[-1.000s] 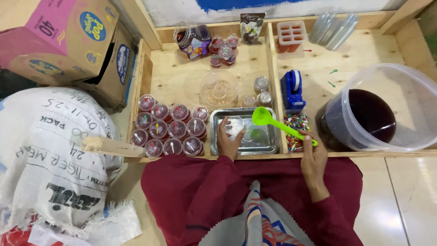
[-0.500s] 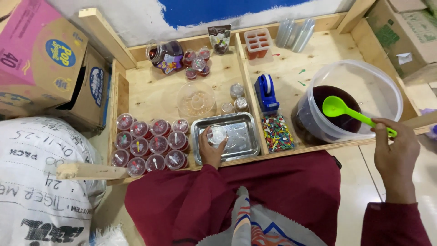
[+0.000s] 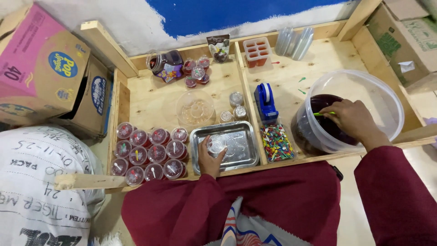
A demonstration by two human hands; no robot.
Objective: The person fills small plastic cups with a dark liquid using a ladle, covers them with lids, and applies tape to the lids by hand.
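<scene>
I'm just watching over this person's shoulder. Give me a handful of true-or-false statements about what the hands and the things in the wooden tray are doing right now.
1. The right hand reaches into the big clear tub of dark liquid, with a green ladle in its grip. True.
2. The left hand holds a small clear cup over the metal tray. True.
3. The metal tray is full of filled cups. False: only the one held cup is there.
4. The filled cups stand to the right of the tub. False: they stand at the left.
5. The blue tape dispenser lies inside the tub. False: it lies beside it.
</scene>
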